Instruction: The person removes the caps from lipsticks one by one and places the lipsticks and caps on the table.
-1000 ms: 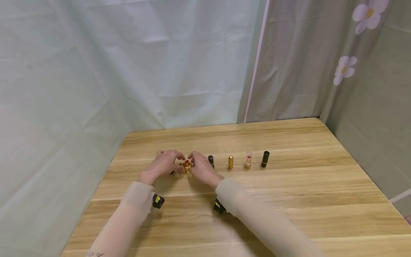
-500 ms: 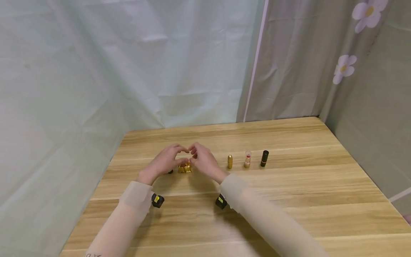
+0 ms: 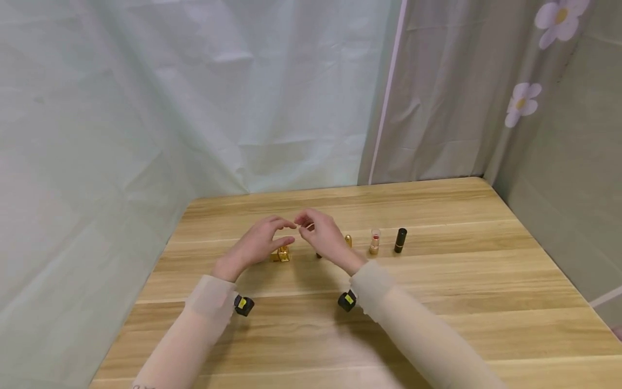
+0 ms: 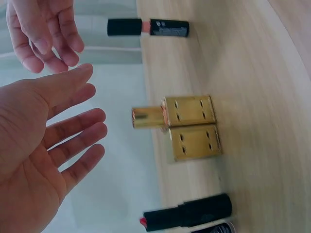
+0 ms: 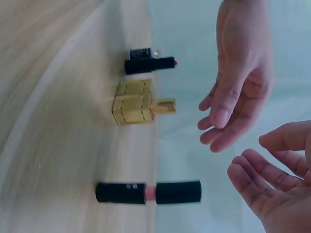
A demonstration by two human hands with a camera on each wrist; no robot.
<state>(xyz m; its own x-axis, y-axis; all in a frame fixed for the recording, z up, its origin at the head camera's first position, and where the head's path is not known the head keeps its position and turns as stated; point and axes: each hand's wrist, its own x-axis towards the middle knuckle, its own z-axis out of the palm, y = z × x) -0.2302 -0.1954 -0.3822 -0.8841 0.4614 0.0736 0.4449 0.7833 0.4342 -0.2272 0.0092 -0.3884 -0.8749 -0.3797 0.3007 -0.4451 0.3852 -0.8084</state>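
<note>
In the head view, a square gold lipstick (image 3: 284, 253) stands on the wooden table. My left hand (image 3: 259, 243) hovers beside and above it, fingers spread and holding nothing. Off to its right, my right hand (image 3: 324, 236) is raised with loosely bent fingers, also empty. The left wrist view shows the lipstick's gold base (image 4: 189, 110) upright with a narrower gold tube rising from it. Its square gold cap (image 4: 196, 143) stands right against it. Both hands' fingertips are apart from these pieces.
A black lipstick with a pink band (image 5: 150, 192) stands on one side of the gold pair. A black lipstick with a red tip (image 4: 189, 213) is on the other. Farther right are a bullet-shaped gold lipstick (image 3: 348, 241), a clear-capped one (image 3: 374, 243) and a black one (image 3: 400, 240).
My right hand has left the gold lipstick, moving right and farther back. My left hand has lifted slightly and shifted right. The red tip seen between the hands earlier no longer shows.
</note>
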